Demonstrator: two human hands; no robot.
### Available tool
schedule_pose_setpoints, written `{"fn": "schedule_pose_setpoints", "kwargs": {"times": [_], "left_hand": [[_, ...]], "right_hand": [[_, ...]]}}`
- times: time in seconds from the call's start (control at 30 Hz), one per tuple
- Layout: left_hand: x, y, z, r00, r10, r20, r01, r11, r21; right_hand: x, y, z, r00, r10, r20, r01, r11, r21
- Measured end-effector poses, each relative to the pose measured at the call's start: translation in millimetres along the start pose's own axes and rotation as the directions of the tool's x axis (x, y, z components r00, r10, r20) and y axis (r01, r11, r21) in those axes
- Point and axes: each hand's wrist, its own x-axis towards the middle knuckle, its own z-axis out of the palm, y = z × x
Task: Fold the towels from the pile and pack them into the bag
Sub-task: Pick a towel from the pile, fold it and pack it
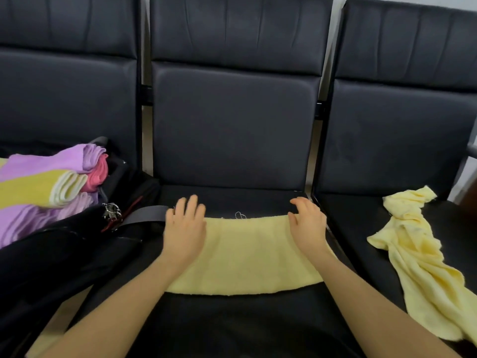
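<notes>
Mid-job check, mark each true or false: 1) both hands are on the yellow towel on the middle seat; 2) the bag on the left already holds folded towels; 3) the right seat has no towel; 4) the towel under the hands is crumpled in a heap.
1) True: the left hand and right hand rest on the flat yellow towel.
2) True: folded towels sit in the black bag.
3) False: a crumpled yellow towel lies on the right seat.
4) False: it lies flat and smooth.
</notes>
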Motion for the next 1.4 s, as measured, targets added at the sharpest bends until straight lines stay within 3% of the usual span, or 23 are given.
{"fn": "schedule_pose_setpoints", "kwargs": {"times": [0.1, 0.17, 0.27, 0.43, 0.57, 0.63, 0.73, 0.87, 1.17, 1.23, 1.4], "left_hand": [[-19, 23, 1, 0.979, 0.052, 0.197, -0.035, 0.996, -0.087], [-33, 28, 6, 0.943, 0.019, 0.331, 0.014, 0.995, -0.098], [-47, 30, 5, 0.872, -0.019, 0.49, 0.074, 0.993, -0.092], [-63, 36, -6, 0.816, 0.032, 0.577, 0.038, 0.993, -0.11], [-70, 35, -11, 0.802, 0.099, 0.589, 0.001, 0.986, -0.167], [-72, 33, -18, 0.812, 0.079, 0.579, 0.057, 0.975, -0.213], [-72, 31, -30, 0.882, -0.124, 0.455, 0.235, 0.952, -0.196], [-81, 13, -34, 0.902, -0.308, 0.303, 0.341, 0.938, -0.06], [-85, 5, -30, 0.925, -0.221, 0.308, 0.268, 0.956, -0.119], [-83, 4, -30, 0.936, -0.227, 0.27, 0.289, 0.931, -0.221], [-79, -3, -42, 0.941, -0.257, 0.219, 0.337, 0.747, -0.573]], "right_hand": [[-17, 0, 4, 0.969, -0.185, 0.164, 0.186, 0.983, 0.009], [-29, 4, 4, 0.906, -0.221, 0.36, 0.281, 0.952, -0.122], [-43, 11, -2, 0.828, -0.114, 0.549, 0.342, 0.879, -0.334], [-59, 18, -23, 0.808, -0.015, 0.589, 0.332, 0.837, -0.435], [-81, 14, -31, 0.813, 0.044, 0.581, 0.294, 0.83, -0.474], [-86, 10, -34, 0.817, 0.063, 0.573, 0.258, 0.85, -0.46], [-88, 2, -39, 0.836, 0.038, 0.548, 0.234, 0.877, -0.419], [-92, -9, -38, 0.86, -0.055, 0.507, 0.271, 0.892, -0.362], [-98, -20, -23, 0.813, -0.125, 0.569, 0.326, 0.907, -0.266], [-100, -18, -19, 0.797, -0.101, 0.596, 0.317, 0.909, -0.27], [-99, -19, -4, 0.777, -0.072, 0.625, 0.32, 0.901, -0.293]]}}
